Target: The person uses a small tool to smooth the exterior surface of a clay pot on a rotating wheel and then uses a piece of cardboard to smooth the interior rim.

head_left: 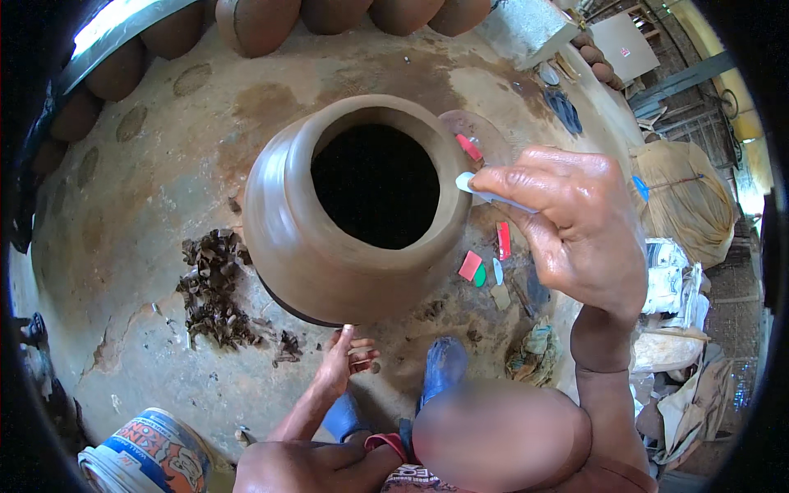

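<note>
My right hand [579,218] is closest, raised at the pot's right side, thumb and fingers pinched on a thin pale-blue strip [503,200]. The strip's rounded end lies over the outer edge of the pot's rim; I cannot tell how firmly it presses.

My left hand [345,361] is lower down, in front of the pot's base, with nothing in its grasp: thumb pointing up, fingers apart and loosely bent. I cannot tell whether the thumb tip touches the dark edge under the pot. A blue-covered foot [445,367] rests to the right of this hand, and a printed bucket [160,452] sits off to my left.

The big brown clay pot [362,283] stands in front of me, its wide round mouth dark inside and its left flank shiny. Dark clay scraps [215,287] are heaped to its left. To its right, on the floor, lie a red strip [503,240], a red square [470,264], a green piece [480,276] and a crumpled cloth [532,353].

Farther off are dark sandals [563,111], a cloth-covered bundle [686,201] and, along the far edge, a row of rounded clay pots [257,23].
</note>
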`<state>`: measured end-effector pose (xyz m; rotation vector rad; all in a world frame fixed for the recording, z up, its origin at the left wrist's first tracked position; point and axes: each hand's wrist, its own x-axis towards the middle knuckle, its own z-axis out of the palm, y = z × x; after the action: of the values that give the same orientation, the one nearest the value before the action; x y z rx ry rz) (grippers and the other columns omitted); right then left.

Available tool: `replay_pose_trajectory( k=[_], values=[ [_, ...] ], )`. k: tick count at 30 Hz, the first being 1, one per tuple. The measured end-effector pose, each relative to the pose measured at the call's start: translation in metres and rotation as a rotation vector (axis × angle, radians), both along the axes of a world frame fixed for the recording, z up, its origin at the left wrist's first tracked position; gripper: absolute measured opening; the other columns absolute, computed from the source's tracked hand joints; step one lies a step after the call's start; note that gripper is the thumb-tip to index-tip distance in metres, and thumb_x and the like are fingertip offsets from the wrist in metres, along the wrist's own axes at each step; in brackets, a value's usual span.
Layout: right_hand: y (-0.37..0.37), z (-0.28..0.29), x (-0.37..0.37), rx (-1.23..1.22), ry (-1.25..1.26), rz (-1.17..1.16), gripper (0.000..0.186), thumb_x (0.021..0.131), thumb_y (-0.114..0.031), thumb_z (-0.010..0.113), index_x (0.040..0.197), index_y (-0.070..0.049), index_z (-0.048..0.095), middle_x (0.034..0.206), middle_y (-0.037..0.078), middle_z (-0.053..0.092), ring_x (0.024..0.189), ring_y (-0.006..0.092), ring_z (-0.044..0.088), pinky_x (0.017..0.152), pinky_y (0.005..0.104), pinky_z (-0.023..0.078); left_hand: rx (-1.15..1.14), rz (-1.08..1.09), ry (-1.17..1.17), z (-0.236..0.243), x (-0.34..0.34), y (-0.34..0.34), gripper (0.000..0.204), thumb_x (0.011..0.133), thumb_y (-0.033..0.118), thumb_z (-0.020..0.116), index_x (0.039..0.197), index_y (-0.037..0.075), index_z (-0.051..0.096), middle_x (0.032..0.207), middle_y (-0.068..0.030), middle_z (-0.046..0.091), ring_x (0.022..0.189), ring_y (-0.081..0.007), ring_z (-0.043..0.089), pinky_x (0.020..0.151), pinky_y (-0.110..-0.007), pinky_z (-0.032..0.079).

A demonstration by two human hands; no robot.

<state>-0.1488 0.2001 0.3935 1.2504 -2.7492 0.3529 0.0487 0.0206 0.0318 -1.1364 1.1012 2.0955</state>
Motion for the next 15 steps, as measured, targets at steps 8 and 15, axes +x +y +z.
replay_pose_trajectory(
  k=[8,15],
  values=[
    [-0.001,-0.005,-0.002,-0.161,0.009,0.071,0.035,0.074,0.010,0.068,0.106,-0.002,0.075,0.074,0.015,0.064,0.062,0.0301,0.060,0.056,0.0371,0.045,-0.424,0.297,0.319,-0.058,-0.060,-0.103,0.061,0.104,0.059,0.048,0.139,0.009,0.048,0.122,-0.0106,0.066,0.107,-0.0201,0.065,0.093,-0.049,0.047],
    [0.016,-0.036,0.002,-0.350,-0.046,-0.064,0.031,0.081,0.010,0.069,0.109,0.000,0.076,0.077,0.013,0.067,0.064,0.0207,0.061,0.059,0.0311,0.046,-0.028,0.070,0.038,-0.004,-0.013,-0.001,0.066,0.099,0.058,0.058,0.140,0.008,0.044,0.115,-0.0118,0.062,0.081,-0.0257,0.069,0.068,-0.041,0.056]
  ],
)
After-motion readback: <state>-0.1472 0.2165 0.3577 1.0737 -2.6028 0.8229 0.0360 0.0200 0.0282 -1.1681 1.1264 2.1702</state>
